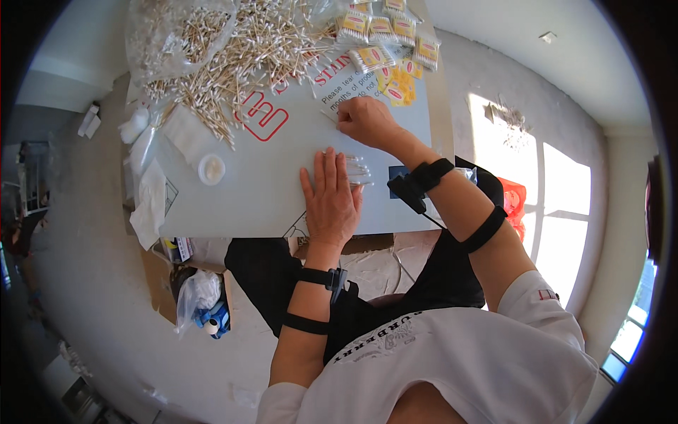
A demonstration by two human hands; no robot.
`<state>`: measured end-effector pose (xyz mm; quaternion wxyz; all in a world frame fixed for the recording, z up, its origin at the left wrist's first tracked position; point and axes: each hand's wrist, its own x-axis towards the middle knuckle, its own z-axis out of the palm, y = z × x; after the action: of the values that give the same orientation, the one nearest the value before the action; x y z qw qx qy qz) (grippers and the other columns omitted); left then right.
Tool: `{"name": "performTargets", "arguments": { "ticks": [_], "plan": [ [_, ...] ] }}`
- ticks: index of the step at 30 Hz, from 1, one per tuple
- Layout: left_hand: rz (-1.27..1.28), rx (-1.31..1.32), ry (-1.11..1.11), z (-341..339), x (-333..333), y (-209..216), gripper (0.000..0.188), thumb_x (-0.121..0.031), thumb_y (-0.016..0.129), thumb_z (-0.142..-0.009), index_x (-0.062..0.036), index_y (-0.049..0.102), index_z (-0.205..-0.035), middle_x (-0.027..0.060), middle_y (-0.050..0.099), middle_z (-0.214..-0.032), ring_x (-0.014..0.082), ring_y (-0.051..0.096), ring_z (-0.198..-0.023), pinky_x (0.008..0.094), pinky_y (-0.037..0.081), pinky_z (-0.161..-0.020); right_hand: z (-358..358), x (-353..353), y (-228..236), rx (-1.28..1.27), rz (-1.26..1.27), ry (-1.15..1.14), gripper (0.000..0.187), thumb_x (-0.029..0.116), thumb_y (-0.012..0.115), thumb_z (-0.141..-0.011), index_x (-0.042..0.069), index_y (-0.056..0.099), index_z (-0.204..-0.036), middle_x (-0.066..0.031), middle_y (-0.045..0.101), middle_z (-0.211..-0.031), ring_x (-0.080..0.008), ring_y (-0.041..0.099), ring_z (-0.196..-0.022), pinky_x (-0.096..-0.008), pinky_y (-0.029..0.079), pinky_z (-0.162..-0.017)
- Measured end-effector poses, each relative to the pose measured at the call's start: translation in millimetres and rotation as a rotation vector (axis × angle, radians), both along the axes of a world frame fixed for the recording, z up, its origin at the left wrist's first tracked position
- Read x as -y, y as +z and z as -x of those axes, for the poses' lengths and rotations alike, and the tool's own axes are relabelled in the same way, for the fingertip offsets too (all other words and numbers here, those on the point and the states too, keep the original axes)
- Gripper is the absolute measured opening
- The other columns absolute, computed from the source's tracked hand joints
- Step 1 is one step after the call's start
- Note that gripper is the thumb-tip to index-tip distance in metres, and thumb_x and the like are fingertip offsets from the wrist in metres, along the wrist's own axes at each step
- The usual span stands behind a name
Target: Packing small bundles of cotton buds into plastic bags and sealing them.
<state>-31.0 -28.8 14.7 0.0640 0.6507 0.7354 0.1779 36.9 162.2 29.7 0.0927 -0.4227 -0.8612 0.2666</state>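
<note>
Far left, I see a swab heap [261, 53] on the desk [240, 205]; here my left hand [330, 201] lies flat, fingers spread, cotton swabs [361, 172] just right of it; beyond, my right hand [367, 121] curls, any pinch hidden from me.

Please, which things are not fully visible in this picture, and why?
Head view, all:
White swabs: partly covered by the left hand.
Inside of the right hand: its curled fingers hide it.
Loose swab pile: cut off by the upper edge, partly veiled by a clear bag.
</note>
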Motion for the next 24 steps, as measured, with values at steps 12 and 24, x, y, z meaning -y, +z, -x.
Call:
{"name": "performTargets", "arguments": {
  "ticks": [12, 24],
  "plan": [
    [0.003, 0.013, -0.018, -2.8, -2.7, -2.9, 0.07, -0.031, 0.062, -0.089, -0.001, 0.033, -0.145, 0.0162, 0.028, -0.154, 0.0328, 0.024, -0.144, 0.0556, 0.014, -0.115, 67.7, -41.4, -0.4, 0.08, -0.161, -0.227, 0.023, 0.025, 0.066, -0.075, 0.004, 0.068, -0.082, -0.0184, 0.069, -0.085, -0.0376, 0.068, -0.084, -0.0425, 0.055, -0.072],
    [-0.011, -0.043, -0.002, -2.3, -1.1, -6.0, 0.071, -0.034, 0.059, -0.091, -0.0016, 0.03, -0.147, 0.0164, 0.026, -0.155, 0.0336, 0.021, -0.145, 0.055, 0.013, -0.116, -17.8, 9.9, -1.3, -0.184, -0.096, 0.286, 0.007, 0.011, 0.067, -0.077, 0.007, 0.062, -0.075, -0.0085, 0.059, -0.08, -0.0295, 0.062, -0.077, -0.0389, 0.049, -0.068]
  ]
}}
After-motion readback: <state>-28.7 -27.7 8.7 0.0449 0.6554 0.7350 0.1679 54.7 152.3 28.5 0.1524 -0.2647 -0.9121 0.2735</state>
